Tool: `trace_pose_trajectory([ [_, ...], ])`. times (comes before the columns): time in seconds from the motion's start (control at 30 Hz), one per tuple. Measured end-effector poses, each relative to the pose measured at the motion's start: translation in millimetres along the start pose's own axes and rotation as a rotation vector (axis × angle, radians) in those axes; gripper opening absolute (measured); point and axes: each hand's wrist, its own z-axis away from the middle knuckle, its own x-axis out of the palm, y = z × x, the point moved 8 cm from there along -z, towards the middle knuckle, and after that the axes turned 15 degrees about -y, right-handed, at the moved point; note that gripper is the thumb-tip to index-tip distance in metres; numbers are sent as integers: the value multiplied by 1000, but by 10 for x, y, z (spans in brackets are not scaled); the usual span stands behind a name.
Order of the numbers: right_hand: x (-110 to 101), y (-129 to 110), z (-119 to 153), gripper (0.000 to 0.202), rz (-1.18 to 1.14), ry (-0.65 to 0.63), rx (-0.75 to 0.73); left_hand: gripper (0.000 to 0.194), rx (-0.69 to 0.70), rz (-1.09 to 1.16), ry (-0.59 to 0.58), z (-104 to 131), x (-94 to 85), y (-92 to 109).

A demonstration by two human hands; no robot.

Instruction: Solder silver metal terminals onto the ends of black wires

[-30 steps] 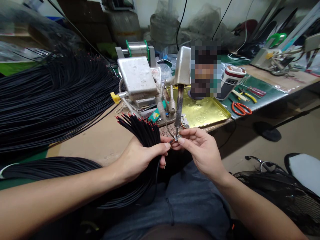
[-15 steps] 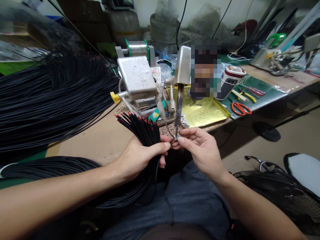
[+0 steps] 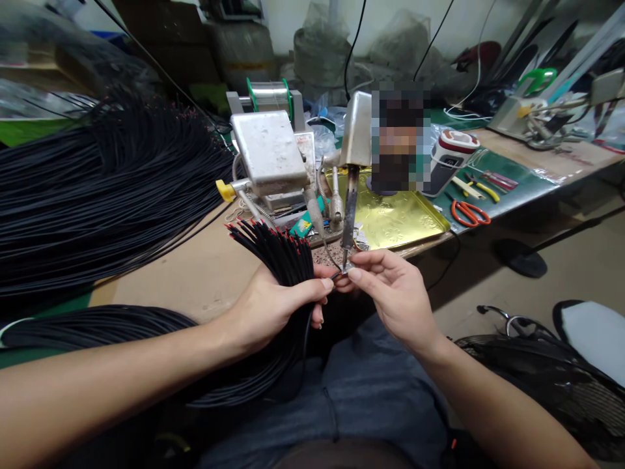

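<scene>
Right of centre in the frame, orange-handled scissors [image 3: 469, 212] are laid below yellow-handled pliers [image 3: 488, 191], with a grey-and-white device [image 3: 448, 163] stood at their upper left. At lower right, a black mesh cage [image 3: 541, 384], possibly a fan's, is seen; at upper centre, plastic-covered bundles [image 3: 319, 49] are shown.

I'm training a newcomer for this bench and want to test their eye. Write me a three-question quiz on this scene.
1. Multiple choice: what colour shows at the tips of the black cable bundle in the left hand? A) blue B) red C) white
2. True or false: the orange-handled tool lies inside the gold tray.
3. Fill in: the small silver piece at the dark rod's tip is pinched by the ____ hand.

Key: 1. B. 2. False; the orange-handled tool lies outside the gold tray. 3. Right; see the right hand.
</scene>
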Motion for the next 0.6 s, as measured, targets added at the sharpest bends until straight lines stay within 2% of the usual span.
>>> trace_pose_trajectory([
  [0.33, 7, -6, 1, 20, -6, -14, -23, 38, 20, 20, -22, -9, -11, -18],
  [0.6, 24, -6, -21, 20, -14, -17, -14, 41, -14, 25, 12, -34, -28, -39],
])
